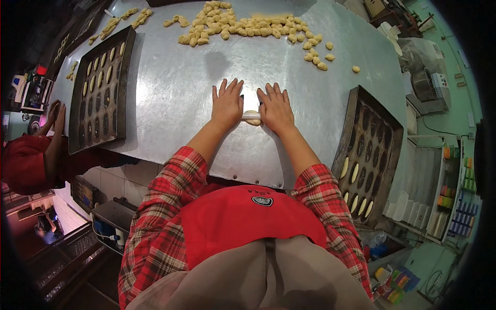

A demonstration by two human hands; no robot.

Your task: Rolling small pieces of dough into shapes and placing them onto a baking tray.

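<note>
Both hands lie palm down, fingers stretched out, over a short, pale rolling pin (247,117) near the middle of the metal table. My left hand (226,107) covers the pin's left end, and my right hand (277,109) covers its right end. Between the hands the pin rests across a small flattened piece of dough (252,123), which shows above and below it. Beneath the palms, the pin's ends are hidden.
Many dough balls (248,28) are heaped along the far side of the metal table (175,98). Dark moulded trays with shaped dough stand at left (124,111) and right (395,139). Another person's hands (56,116) are beyond the left tray. Shelves (434,196) stand at right.
</note>
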